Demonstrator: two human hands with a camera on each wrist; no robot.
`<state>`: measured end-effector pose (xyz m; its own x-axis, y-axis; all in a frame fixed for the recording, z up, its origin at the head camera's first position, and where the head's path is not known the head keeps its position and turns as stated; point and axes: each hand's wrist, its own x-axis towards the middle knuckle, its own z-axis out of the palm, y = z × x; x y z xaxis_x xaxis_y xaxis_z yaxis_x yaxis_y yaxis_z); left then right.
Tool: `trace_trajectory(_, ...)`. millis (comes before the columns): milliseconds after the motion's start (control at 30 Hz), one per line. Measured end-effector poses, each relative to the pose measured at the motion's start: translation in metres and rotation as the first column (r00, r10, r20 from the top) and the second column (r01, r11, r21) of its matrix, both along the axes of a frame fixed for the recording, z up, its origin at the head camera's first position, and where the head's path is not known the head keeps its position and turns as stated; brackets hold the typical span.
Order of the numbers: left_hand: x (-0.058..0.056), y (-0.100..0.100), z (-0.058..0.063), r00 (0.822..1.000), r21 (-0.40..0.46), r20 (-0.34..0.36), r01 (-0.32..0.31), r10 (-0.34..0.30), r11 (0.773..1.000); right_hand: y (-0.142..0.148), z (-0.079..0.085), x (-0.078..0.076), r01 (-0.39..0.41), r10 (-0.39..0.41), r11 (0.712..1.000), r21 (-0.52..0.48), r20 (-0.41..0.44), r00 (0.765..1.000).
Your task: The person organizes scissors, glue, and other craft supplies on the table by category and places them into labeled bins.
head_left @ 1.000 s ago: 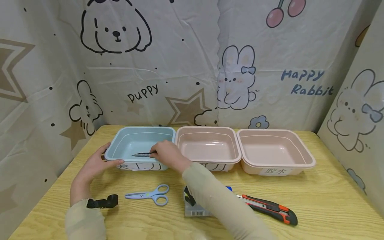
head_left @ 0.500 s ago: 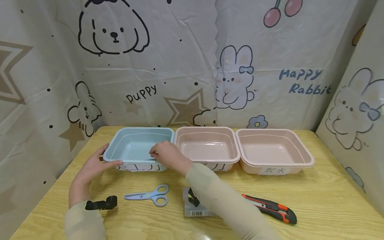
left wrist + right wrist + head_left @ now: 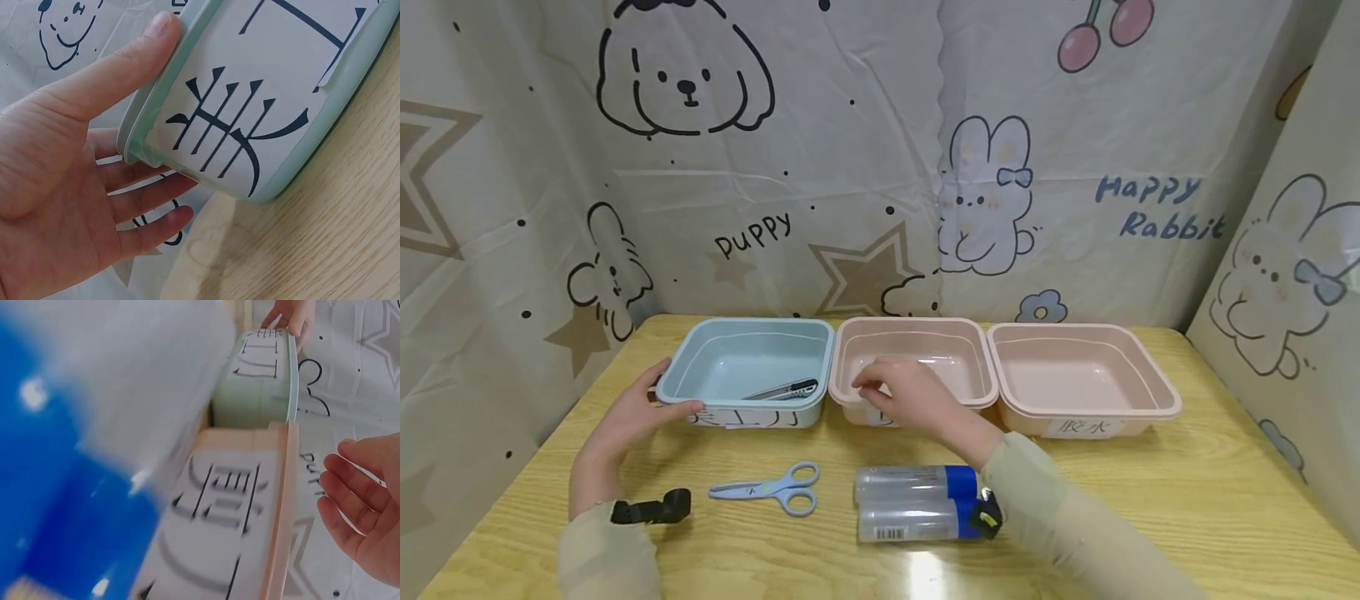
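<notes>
Evidently the knife point(image 3: 792, 389) is down: it lies inside the blue tub point(image 3: 748, 340), along the near wall, with neither hand touching it. The left hand point(image 3: 631, 415) holds that tub by its left end, thumb along the front rim. The right hand point(image 3: 916, 398) is free, fingers loosely bent around nothing, at the front of the middle pink tub point(image 3: 917, 340). I take the step in hand to be putting things away in tubs, with the knife's turn finished. The next move probably calls for the right hand to come back to the table point(image 3: 752, 558) and take a fresh grip on the scissors point(image 3: 767, 489) or one of the two clear bottles point(image 3: 895, 483); I cannot tell which.

Only the head view shows the knife and scissors. The left wrist view reveals fingers behind the tub's end, which the head view mostly hides. The right wrist view shows the middle tub's label point(image 3: 228, 500), largely covered from above, and confirms the bare fingertips.
</notes>
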<state>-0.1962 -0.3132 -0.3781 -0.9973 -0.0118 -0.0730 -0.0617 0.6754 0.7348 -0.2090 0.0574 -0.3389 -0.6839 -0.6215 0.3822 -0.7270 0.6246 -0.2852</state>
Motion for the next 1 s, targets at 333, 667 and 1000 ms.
trace_trajectory(333,0.002,-0.002,-0.001,0.999,-0.021,-0.020,0.026,-0.026,0.999,0.073,-0.021,0.034,0.091,-0.092,0.995,0.031,0.030,0.995)
trace_trajectory(667,-0.003,-0.002,0.001,1.000,-0.003,-0.013,0.022,-0.022,1.000,0.144,-0.032,0.065,0.166,-0.195,0.965,0.204,0.130,0.972)
trace_trajectory(1000,-0.001,-0.002,-0.003,1.000,0.011,-0.013,0.020,-0.020,1.000,0.184,-0.035,0.079,0.118,-0.238,0.931,0.347,0.326,0.915)
